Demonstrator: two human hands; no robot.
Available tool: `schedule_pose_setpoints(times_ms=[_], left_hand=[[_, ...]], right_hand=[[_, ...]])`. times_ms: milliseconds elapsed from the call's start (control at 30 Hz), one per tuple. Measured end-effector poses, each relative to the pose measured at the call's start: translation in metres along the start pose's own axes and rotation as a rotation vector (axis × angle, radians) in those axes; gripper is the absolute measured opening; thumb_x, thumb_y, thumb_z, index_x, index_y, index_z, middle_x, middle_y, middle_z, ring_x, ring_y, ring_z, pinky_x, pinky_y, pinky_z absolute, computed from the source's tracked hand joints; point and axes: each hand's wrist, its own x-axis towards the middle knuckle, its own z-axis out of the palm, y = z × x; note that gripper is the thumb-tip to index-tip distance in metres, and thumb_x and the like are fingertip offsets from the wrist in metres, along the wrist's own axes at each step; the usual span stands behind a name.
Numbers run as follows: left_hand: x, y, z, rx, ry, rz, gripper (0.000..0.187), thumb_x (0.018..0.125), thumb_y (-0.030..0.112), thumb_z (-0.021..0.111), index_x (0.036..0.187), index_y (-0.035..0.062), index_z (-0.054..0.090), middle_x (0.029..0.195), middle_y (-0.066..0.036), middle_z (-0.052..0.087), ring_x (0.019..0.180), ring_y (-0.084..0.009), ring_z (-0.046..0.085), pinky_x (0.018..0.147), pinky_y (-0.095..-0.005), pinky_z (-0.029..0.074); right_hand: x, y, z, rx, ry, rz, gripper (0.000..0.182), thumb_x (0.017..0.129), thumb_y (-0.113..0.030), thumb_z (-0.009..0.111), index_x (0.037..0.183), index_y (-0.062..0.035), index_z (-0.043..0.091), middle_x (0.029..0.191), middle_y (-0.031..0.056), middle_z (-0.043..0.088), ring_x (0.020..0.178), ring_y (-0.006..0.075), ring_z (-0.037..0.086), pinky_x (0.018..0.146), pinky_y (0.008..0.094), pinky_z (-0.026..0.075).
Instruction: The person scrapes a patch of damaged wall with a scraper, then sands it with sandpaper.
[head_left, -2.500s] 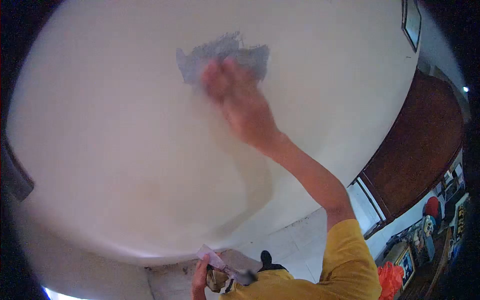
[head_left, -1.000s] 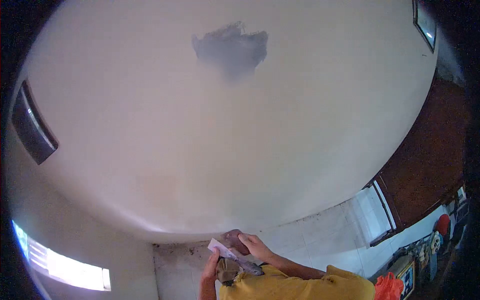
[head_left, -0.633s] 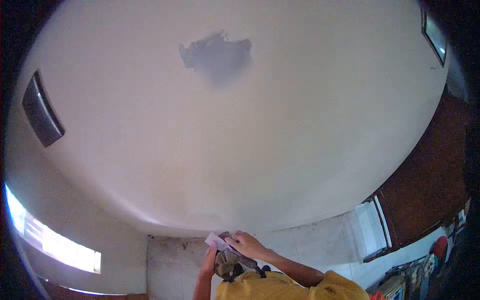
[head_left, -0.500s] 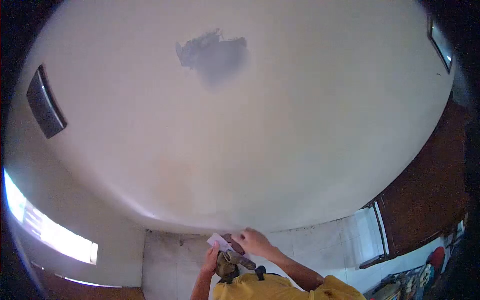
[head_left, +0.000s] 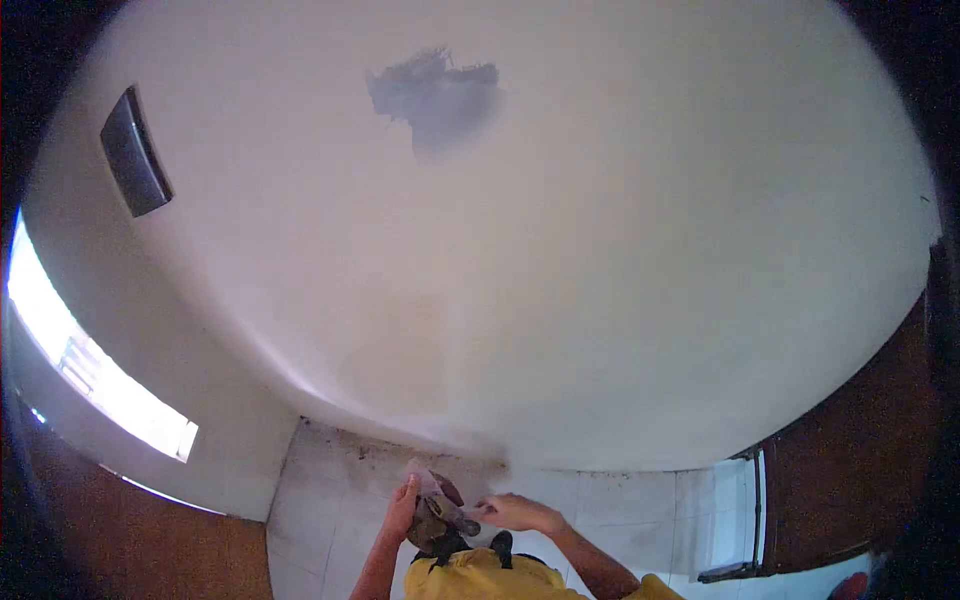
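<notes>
Low in the head view, a thin pale sheet of paper [head_left: 428, 484] is held in front of my body. My left hand [head_left: 400, 508] pinches its left side, thumb up along the edge. My right hand [head_left: 522, 512] is closed at the sheet's lower right end, fingertips pressed together there. The sheet looks bent between the two hands; its exact kind is too blurred to tell. Just behind and below it are a dark reddish-brown shape and olive-brown clothing, above a yellow shirt [head_left: 480, 578].
A large pale wall [head_left: 620, 250] rises ahead, with a grey patch [head_left: 440, 100] high up. A dark panel [head_left: 136, 155] hangs at left, above a bright window [head_left: 110, 375]. Pale floor tiles [head_left: 620, 510] lie below. Brown wooden surfaces stand on both sides.
My right hand has come down from above the sheet to its lower right end. The sheet now stretches between both hands. The view has turned and shifted left.
</notes>
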Motion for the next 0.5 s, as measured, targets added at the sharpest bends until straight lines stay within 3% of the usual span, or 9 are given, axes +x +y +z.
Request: schedule_pose_setpoints(times_ms=[67, 133, 267, 367, 467, 500], left_hand=[[0.000, 0.001, 0.010, -0.071, 0.085, -0.005, 0.054, 0.096, 0.048, 0.044, 0.104, -0.0029, 0.062, 0.090, -0.006, 0.064, 0.084, -0.0151, 0.059, 0.079, -0.0306, 0.048], [-0.007, 0.008, 0.020, -0.101, 0.201, 0.002, 0.055, 0.096, 0.048, 0.044, 0.103, -0.0033, 0.062, 0.089, -0.006, 0.064, 0.083, -0.0152, 0.059, 0.079, -0.0297, 0.047], [-0.010, 0.038, 0.021, -0.090, 0.104, 0.004, 0.054, 0.096, 0.048, 0.044, 0.096, -0.0034, 0.063, 0.086, -0.005, 0.062, 0.081, -0.0136, 0.057, 0.075, -0.0292, 0.047], [0.002, 0.042, 0.015, 0.057, 0.101, 0.084, 0.055, 0.096, 0.047, 0.045, 0.084, -0.0038, 0.061, 0.077, -0.003, 0.058, 0.075, -0.0113, 0.053, 0.068, -0.0302, 0.045], [0.020, 0.042, 0.003, 0.367, 0.090, 0.171, 0.056, 0.096, 0.046, 0.046, 0.073, -0.0037, 0.056, 0.069, -0.001, 0.053, 0.070, -0.0096, 0.048, 0.061, -0.0312, 0.042], [0.018, 0.060, 0.004, 0.485, 0.084, 0.158, 0.056, 0.096, 0.046, 0.046, 0.071, -0.0036, 0.054, 0.067, 0.000, 0.052, 0.069, -0.0094, 0.047, 0.060, -0.0313, 0.041]], right_hand=[[0.022, 0.016, 0.030, 0.207, 0.020, -0.160, 0.056, 0.092, -0.050, 0.050, 0.119, -0.0020, 0.057, 0.109, 0.0119, 0.065, 0.094, 0.0215, 0.061, 0.084, 0.0356, 0.048], [0.033, 0.014, 0.042, 0.349, 0.029, -0.142, 0.056, 0.092, -0.050, 0.051, 0.120, -0.0013, 0.055, 0.102, 0.0094, 0.064, 0.089, 0.0181, 0.059, 0.082, 0.0341, 0.048], [0.028, -0.017, 0.009, 0.392, -0.091, 0.093, 0.054, 0.093, -0.050, 0.049, 0.120, -0.0030, 0.056, 0.091, 0.0065, 0.062, 0.079, 0.0144, 0.057, 0.074, 0.0322, 0.049], [0.036, -0.008, -0.002, 0.814, -0.205, 0.081, 0.054, 0.094, -0.052, 0.046, 0.112, -0.0032, 0.060, 0.083, 0.0037, 0.060, 0.071, 0.0112, 0.056, 0.065, 0.0299, 0.049], [0.052, 0.006, -0.014, 0.574, -0.181, -0.048, 0.055, 0.095, -0.053, 0.044, 0.108, -0.0029, 0.061, 0.075, 0.0018, 0.059, 0.065, 0.0105, 0.056, 0.059, 0.0269, 0.048], [0.043, -0.014, -0.030, 0.479, -0.125, 0.039, 0.054, 0.095, -0.053, 0.044, 0.108, -0.0025, 0.060, 0.070, 0.0009, 0.058, 0.064, 0.0113, 0.056, 0.058, 0.0277, 0.049]])
